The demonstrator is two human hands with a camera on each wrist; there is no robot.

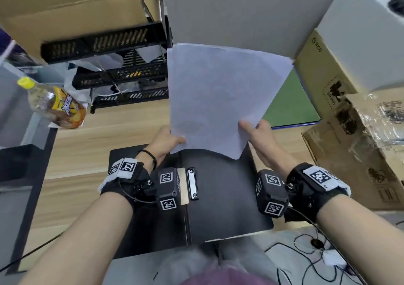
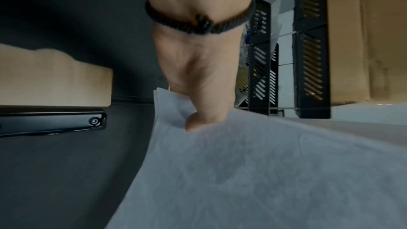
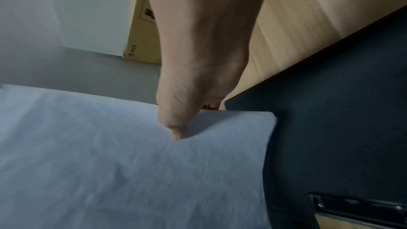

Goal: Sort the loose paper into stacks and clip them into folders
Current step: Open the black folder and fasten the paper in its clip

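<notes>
A stack of white paper is held up above an open black folder lying on the wooden desk. My left hand pinches the stack's near left corner, thumb on top. My right hand pinches its near right edge, thumb pressed on the sheet. The paper fills the lower part of both wrist views. The folder's metal clip bar sits at the spine, left of centre. The fingers under the paper are hidden.
A green folder lies behind the paper on the right. Black stacked trays stand at the back left, with a drink bottle beside them. Cardboard boxes crowd the right side. Cables trail off the desk's near right edge.
</notes>
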